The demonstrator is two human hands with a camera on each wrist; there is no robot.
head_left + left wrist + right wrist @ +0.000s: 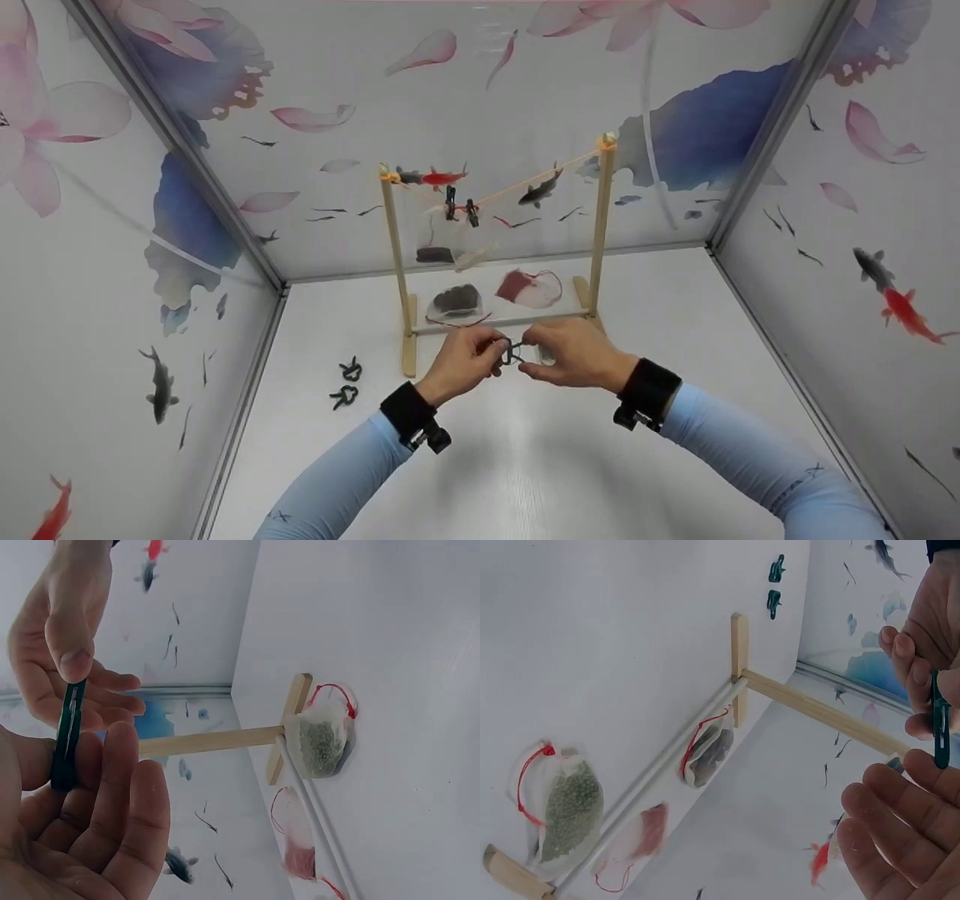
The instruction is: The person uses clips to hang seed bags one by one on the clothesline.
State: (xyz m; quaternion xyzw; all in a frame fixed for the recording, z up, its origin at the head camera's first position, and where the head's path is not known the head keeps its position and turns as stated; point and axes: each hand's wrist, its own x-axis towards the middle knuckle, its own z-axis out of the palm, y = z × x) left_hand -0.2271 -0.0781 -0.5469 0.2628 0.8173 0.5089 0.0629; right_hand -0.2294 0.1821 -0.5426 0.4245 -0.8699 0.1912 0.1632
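Between my two hands is a dark green clothes clip (511,351), its two legs spread toward the right. My left hand (466,358) pinches its left end between thumb and fingers. My right hand (577,354) grips the legs with thumb and index finger, the thumb tip on the clip in the left wrist view. Both hands are in front of a wooden frame (600,225) with an orange line (540,178) strung between its posts. Two dark clips (472,213) hold a sheer drawstring bag (433,254) on the sagging line.
Two more green clips (350,368) lie on the white table at left. Under the line lie a bag with dark contents (456,300) and one with red contents (525,288). A bag of green grains (574,806) lies near the right post's foot. Printed panels (480,90) enclose the table.
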